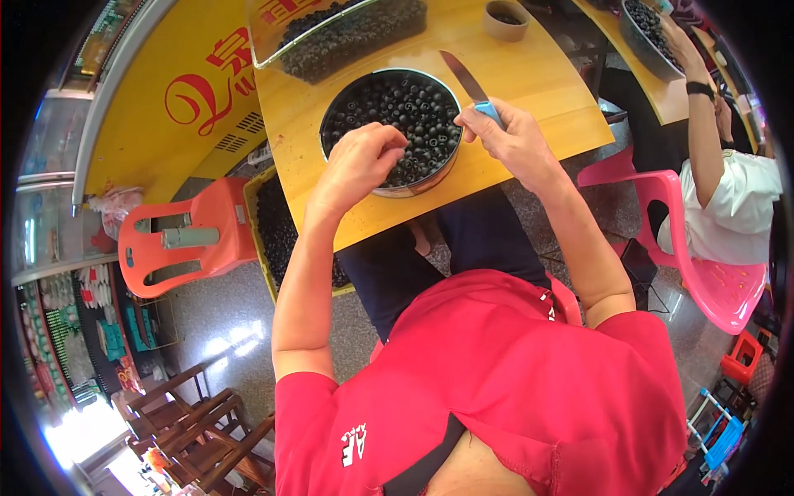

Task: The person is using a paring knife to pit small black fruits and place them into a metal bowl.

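Observation:
A round bowl point(389, 192) on the yellow table is filled with small, dark, round pieces point(413, 107), some showing pale rings; I cannot tell their exact kind. My left hand point(362, 161) is over the bowl's near left side, its fingers curled together above the pieces. Whatever those fingers hold, if anything, is hidden. At the bowl's right rim, my right hand point(511, 140) grips a knife point(466, 77) by its blue handle. The blade points up and to the left, away from me. My right thumb and forefinger come close together beside the rim.
Behind the bowl stands a clear bin point(356, 41) of similar dark pieces, with a small cup point(506, 21) to its right. A yellow crate point(258, 207) sits below the table's left edge, near an orange chair point(186, 236). At right, another person point(719, 190) works over a bowl point(649, 41).

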The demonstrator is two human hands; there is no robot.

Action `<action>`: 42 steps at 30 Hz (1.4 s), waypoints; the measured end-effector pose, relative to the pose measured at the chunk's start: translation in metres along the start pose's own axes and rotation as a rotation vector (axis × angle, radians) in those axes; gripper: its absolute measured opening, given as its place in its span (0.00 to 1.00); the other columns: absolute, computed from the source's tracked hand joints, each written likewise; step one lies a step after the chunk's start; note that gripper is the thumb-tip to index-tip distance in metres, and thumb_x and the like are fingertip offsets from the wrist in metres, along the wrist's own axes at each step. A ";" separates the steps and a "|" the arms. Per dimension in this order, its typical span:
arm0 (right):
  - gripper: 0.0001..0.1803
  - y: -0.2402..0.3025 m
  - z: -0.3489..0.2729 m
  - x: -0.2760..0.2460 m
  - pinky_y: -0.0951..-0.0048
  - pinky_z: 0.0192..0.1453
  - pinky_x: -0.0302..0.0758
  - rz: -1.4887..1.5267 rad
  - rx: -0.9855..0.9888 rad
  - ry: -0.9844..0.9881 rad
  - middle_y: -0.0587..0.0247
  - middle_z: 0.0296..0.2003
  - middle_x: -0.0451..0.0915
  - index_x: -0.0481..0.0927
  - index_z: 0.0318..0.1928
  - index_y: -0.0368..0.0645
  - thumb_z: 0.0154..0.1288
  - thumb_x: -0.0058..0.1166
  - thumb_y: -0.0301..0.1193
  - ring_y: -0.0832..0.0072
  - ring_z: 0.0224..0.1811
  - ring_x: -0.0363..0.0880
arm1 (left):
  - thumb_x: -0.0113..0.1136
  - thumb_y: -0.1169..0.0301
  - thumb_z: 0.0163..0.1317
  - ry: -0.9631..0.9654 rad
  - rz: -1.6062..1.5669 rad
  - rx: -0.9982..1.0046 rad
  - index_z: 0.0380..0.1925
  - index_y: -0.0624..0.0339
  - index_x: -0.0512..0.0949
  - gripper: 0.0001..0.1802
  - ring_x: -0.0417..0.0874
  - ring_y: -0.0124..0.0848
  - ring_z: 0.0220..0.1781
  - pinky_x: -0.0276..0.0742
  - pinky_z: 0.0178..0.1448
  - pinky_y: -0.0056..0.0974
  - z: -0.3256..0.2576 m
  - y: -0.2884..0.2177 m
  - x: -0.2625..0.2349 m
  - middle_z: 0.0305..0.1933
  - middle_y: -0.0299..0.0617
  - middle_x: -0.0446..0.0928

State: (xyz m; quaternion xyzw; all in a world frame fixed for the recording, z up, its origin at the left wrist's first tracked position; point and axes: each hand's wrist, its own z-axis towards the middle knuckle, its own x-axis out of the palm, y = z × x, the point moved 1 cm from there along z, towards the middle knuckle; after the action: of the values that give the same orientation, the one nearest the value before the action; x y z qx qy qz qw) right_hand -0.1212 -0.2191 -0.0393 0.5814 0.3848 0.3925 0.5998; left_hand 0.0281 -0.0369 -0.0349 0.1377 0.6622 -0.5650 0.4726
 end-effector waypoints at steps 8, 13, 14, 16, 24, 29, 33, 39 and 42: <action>0.13 0.002 0.000 0.004 0.87 0.24 0.56 -0.033 -0.029 0.029 0.77 0.26 0.75 0.81 0.41 0.41 0.70 0.52 0.38 0.92 0.22 0.61 | 0.63 0.71 0.51 0.213 0.342 0.152 0.33 0.59 0.79 0.09 0.78 0.42 0.42 0.74 0.45 0.43 0.006 -0.009 0.010 0.32 0.42 0.77; 0.13 0.009 -0.004 0.003 0.87 0.24 0.56 -0.026 0.005 0.029 0.78 0.27 0.75 0.81 0.41 0.41 0.70 0.52 0.37 0.93 0.23 0.61 | 0.63 0.73 0.56 0.109 -0.009 0.046 0.36 0.60 0.80 0.08 0.79 0.31 0.36 0.74 0.42 0.35 0.007 -0.008 0.002 0.32 0.37 0.79; 0.12 0.010 -0.003 0.005 0.87 0.27 0.59 -0.008 0.018 0.036 0.77 0.27 0.75 0.80 0.41 0.41 0.70 0.52 0.37 0.92 0.25 0.63 | 0.63 0.73 0.58 0.062 -0.301 -0.083 0.37 0.61 0.80 0.07 0.78 0.27 0.34 0.74 0.41 0.32 0.007 -0.007 0.001 0.33 0.35 0.79; 0.12 0.010 -0.002 0.012 0.87 0.29 0.63 0.011 0.031 0.038 0.76 0.28 0.76 0.80 0.41 0.40 0.70 0.53 0.37 0.91 0.26 0.65 | 0.63 0.72 0.62 0.024 -0.546 -0.122 0.41 0.63 0.79 0.09 0.76 0.21 0.34 0.73 0.41 0.27 0.005 -0.012 0.000 0.34 0.34 0.80; 0.11 0.014 0.002 0.045 0.84 0.39 0.69 0.223 -0.082 0.048 0.73 0.32 0.77 0.79 0.43 0.38 0.68 0.57 0.33 0.87 0.35 0.71 | 0.64 0.80 0.58 -0.290 -1.114 -0.085 0.44 0.64 0.76 0.14 0.78 0.21 0.38 0.75 0.46 0.27 -0.009 -0.034 0.014 0.40 0.35 0.78; 0.10 0.014 0.004 0.046 0.86 0.36 0.67 0.239 -0.015 0.034 0.74 0.31 0.76 0.79 0.42 0.39 0.68 0.57 0.33 0.88 0.33 0.71 | 0.64 0.82 0.57 -0.440 -0.739 0.055 0.44 0.64 0.80 0.14 0.78 0.22 0.38 0.75 0.45 0.28 -0.013 -0.035 0.022 0.40 0.37 0.79; 0.10 0.007 0.007 0.042 0.86 0.31 0.65 0.132 -0.062 0.042 0.75 0.29 0.76 0.79 0.41 0.39 0.66 0.59 0.32 0.89 0.30 0.69 | 0.63 0.83 0.56 -0.479 -0.610 0.069 0.42 0.63 0.81 0.13 0.79 0.24 0.37 0.76 0.42 0.28 -0.017 -0.039 0.023 0.39 0.40 0.79; 0.10 0.023 0.001 0.043 0.86 0.25 0.59 0.172 -0.035 0.057 0.76 0.25 0.74 0.80 0.39 0.41 0.64 0.61 0.34 0.91 0.24 0.64 | 0.63 0.81 0.59 -0.446 -0.827 -0.076 0.41 0.67 0.81 0.09 0.80 0.24 0.41 0.76 0.46 0.27 -0.023 -0.036 0.024 0.39 0.38 0.78; 0.11 0.025 0.000 0.043 0.86 0.23 0.58 0.202 -0.018 0.082 0.77 0.24 0.73 0.80 0.39 0.42 0.63 0.62 0.36 0.91 0.22 0.63 | 0.62 0.81 0.60 -0.439 -0.900 -0.059 0.40 0.68 0.80 0.08 0.79 0.23 0.42 0.75 0.48 0.27 -0.025 -0.040 0.022 0.40 0.38 0.78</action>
State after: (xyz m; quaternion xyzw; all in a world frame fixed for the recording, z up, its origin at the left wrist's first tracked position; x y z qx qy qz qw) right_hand -0.1045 -0.1796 -0.0142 0.5953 0.3450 0.4779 0.5461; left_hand -0.0240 -0.0360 -0.0297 -0.2971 0.5565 -0.7096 0.3137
